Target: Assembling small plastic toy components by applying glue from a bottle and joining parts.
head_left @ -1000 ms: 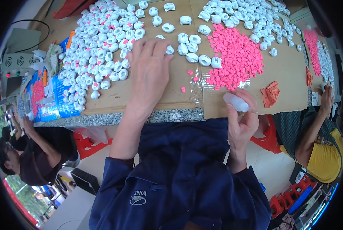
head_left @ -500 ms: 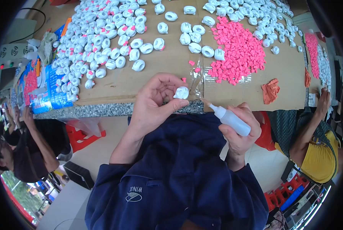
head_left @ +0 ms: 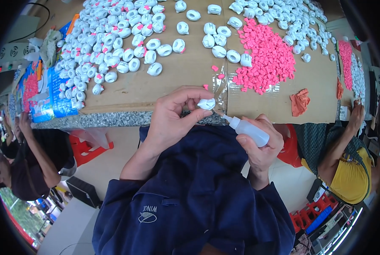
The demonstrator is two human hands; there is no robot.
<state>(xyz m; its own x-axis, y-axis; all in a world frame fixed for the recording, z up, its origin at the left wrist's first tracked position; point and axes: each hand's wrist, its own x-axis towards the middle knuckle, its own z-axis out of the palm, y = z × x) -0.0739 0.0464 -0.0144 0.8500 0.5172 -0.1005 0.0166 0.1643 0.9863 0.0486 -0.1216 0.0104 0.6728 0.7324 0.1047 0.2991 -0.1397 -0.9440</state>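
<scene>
Between its thumb and fingers, my left hand (head_left: pixel 173 112) pinches a small white hollow figure piece (head_left: pixel 206 104) just above the table's near edge. My right hand (head_left: pixel 264 144) is wrapped round a translucent squeeze bottle (head_left: pixel 251 133) with a pale, thin-tipped nozzle. The nozzle tip (head_left: pixel 217 111) points up and left, at or very near the lower right side of the white piece; whether they touch I cannot tell. Beyond my hands lie a few loose pink pieces (head_left: pixel 220 76) and a big heap of small pink pieces (head_left: pixel 264 57).
Many white pieces (head_left: pixel 109 42), some with pink parts, cover the cardboard (head_left: pixel 181 78) at left; more white pieces (head_left: pixel 275 12) lie far right. A crumpled orange cloth (head_left: pixel 299 102) sits right. Co-workers' arms (head_left: pixel 41 148) (head_left: pixel 340 140) reach in from both sides.
My right hand has brought the bottle left and slightly up, so its nozzle now meets or nearly meets the white piece. My left hand has turned the piece and shifted it slightly right.
</scene>
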